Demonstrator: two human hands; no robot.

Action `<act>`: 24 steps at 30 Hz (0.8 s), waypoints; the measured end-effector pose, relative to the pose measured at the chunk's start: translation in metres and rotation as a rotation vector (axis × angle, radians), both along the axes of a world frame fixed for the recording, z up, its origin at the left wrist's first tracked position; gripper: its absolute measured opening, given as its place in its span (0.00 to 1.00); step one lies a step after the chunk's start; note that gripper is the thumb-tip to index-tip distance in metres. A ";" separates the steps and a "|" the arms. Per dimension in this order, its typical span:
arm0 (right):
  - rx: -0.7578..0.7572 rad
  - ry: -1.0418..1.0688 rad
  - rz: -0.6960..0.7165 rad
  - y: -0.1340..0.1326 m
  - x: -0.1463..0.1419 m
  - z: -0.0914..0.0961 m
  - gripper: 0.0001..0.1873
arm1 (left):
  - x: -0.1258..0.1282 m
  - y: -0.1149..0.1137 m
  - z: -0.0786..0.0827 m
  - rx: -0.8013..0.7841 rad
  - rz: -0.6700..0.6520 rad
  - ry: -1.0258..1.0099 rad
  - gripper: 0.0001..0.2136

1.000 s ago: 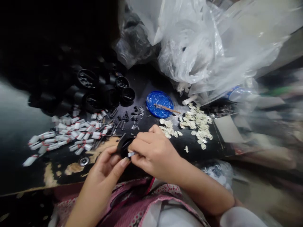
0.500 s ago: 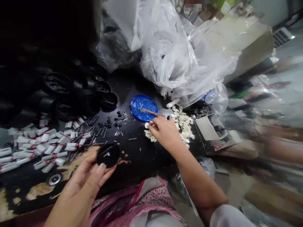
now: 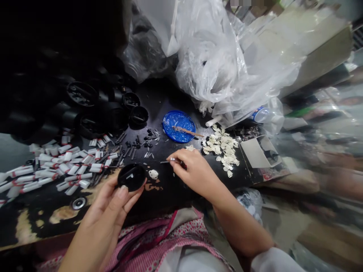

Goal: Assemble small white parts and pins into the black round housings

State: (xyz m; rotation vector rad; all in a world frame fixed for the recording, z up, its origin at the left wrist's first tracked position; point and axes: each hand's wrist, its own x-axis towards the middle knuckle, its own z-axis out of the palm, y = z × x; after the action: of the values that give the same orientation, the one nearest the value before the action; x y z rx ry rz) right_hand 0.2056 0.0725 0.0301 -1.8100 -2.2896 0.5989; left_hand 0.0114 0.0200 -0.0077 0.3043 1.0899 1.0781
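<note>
A black round part (image 3: 132, 176) is held just above the near edge of the worn black table (image 3: 170, 189), left of centre. It is gripped at its near rim by the left hand (image 3: 109, 213), with the thumb and the fingers pressed against it from below and the side. A small white piece (image 3: 153, 174) lies on the table just to the right of the part. Further right, a thin dark spring (image 3: 165, 162) is pinched at the tabletop between the thumb and forefinger of the right hand (image 3: 194, 172); the other fingers are curled under.

Beyond the right hand, a blue lid (image 3: 178, 121) with a brown stick (image 3: 187, 131) across it is seen, and a heap of cream flakes (image 3: 224, 146) lies to its right. White tubes with red bands (image 3: 56, 168) are scattered at the left, with black housings (image 3: 85, 102) behind them. Crumpled clear plastic bags (image 3: 221, 56) are piled at the far side.
</note>
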 end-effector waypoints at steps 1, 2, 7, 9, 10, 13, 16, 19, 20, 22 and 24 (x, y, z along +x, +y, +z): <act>-0.025 0.020 0.024 -0.003 -0.002 0.000 0.05 | 0.000 0.000 0.001 -0.015 0.015 -0.005 0.16; -0.044 0.038 0.044 -0.005 -0.006 -0.001 0.05 | 0.001 0.001 0.003 -0.027 0.036 -0.011 0.15; -0.050 0.014 0.177 -0.012 -0.023 -0.008 0.14 | 0.003 0.003 0.007 -0.045 0.107 -0.061 0.13; -0.054 -0.028 0.235 -0.010 -0.027 -0.011 0.14 | 0.002 0.003 0.006 -0.045 0.104 -0.056 0.14; -0.060 -0.036 0.244 -0.009 -0.028 -0.012 0.12 | 0.002 0.003 0.006 -0.040 0.107 -0.050 0.14; -0.085 0.001 0.204 -0.005 -0.027 -0.013 0.08 | 0.001 0.001 0.002 -0.022 0.102 -0.044 0.14; -0.116 0.062 0.119 -0.004 -0.024 -0.011 0.07 | 0.001 0.001 0.001 -0.008 0.093 -0.046 0.15; -0.104 0.131 0.068 -0.004 -0.021 -0.012 0.07 | 0.001 0.001 0.001 -0.011 0.087 -0.052 0.14; -0.086 0.149 0.067 -0.004 -0.020 -0.014 0.05 | 0.001 0.001 0.001 -0.006 0.087 -0.056 0.13; -0.043 0.171 0.079 -0.004 -0.018 -0.016 0.01 | 0.001 0.001 0.001 0.001 0.089 -0.059 0.12; -0.025 0.211 0.078 -0.004 -0.017 -0.017 0.03 | 0.001 0.001 0.001 0.001 0.091 -0.058 0.13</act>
State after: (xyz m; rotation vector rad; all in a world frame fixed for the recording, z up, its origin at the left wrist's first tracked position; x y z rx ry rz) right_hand 0.1887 0.0683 0.0128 -1.5894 -2.2279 0.7937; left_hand 0.0126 0.0209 -0.0064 0.2244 1.0595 1.1611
